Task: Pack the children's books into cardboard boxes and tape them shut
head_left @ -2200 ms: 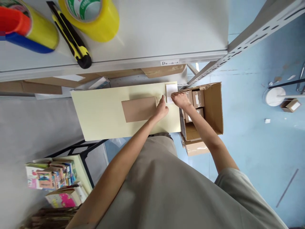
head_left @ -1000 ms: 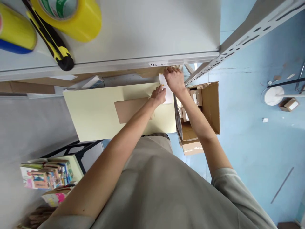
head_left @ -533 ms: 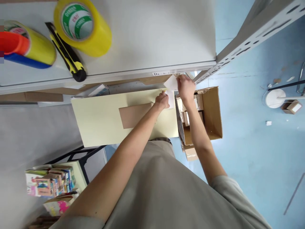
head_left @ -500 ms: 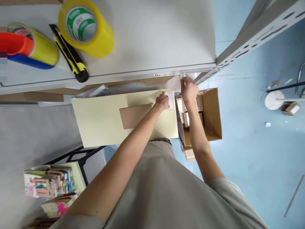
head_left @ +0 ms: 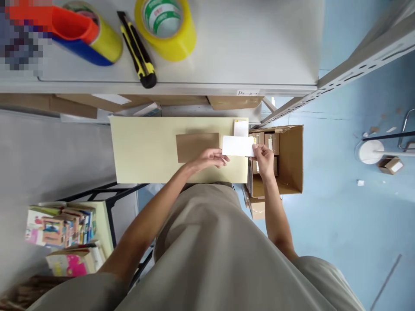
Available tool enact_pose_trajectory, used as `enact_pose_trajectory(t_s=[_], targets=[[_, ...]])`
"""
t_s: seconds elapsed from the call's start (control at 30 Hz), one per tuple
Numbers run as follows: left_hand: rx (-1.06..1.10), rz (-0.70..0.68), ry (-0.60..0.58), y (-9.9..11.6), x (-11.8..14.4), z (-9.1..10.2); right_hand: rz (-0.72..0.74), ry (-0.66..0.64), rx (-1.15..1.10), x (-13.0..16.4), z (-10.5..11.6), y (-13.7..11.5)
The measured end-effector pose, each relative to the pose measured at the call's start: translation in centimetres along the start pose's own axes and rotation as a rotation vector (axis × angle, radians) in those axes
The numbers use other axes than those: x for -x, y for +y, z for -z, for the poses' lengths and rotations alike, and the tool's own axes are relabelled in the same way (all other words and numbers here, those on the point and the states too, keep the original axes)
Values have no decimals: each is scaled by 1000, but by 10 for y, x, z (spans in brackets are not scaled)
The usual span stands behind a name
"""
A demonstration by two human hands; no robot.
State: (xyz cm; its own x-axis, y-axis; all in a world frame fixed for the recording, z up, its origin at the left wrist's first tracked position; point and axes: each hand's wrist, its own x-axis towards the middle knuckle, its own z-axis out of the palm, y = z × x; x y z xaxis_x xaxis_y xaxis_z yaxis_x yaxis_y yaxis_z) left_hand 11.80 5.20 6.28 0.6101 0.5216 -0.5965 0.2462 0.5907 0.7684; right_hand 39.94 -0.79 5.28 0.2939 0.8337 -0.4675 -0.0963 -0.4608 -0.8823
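Observation:
I hold a white rectangular sheet [head_left: 237, 146] between both hands above the pale yellow table [head_left: 145, 151]. My left hand [head_left: 210, 157] pinches its left edge, close to a flat brown cardboard piece [head_left: 197, 146] lying on the table. My right hand [head_left: 263, 157] grips the sheet's right edge, over an open cardboard box [head_left: 292, 160] with several small brown boxes inside. A second small white sheet [head_left: 241, 128] lies at the table's far right corner.
A grey shelf [head_left: 246, 47] overhead carries a yellow tape roll [head_left: 165, 26], a yellow-black utility knife [head_left: 138, 45] and a tape dispenser [head_left: 86, 36]. A slanted metal rack post [head_left: 356, 60] rises at right. Books [head_left: 61, 224] are stacked at lower left. The floor is blue.
My right hand came down from under the shelf edge with the white sheet. My left hand left the table corner and took the sheet's other edge. The view shifted.

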Motion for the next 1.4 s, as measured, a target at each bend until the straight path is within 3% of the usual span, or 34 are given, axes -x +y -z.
enact_pose_trajectory(t_s=[0.1, 0.27, 0.6, 1.1, 1.4], targets=[[39, -36, 98, -2, 44, 8, -14, -62, 20, 8, -8, -1], [28, -98, 216, -8, 78, 18, 8, -137, 87, 20, -36, -14], [14, -150, 203, -28, 130, 57, 70, -151, 196, 62, -98, -33], [124, -207, 177, -83, 224, 170, 63, -142, 329, 119, -250, -28], [166, -220, 186, -116, 264, 221, 64, -158, 380, 139, -317, -28]])
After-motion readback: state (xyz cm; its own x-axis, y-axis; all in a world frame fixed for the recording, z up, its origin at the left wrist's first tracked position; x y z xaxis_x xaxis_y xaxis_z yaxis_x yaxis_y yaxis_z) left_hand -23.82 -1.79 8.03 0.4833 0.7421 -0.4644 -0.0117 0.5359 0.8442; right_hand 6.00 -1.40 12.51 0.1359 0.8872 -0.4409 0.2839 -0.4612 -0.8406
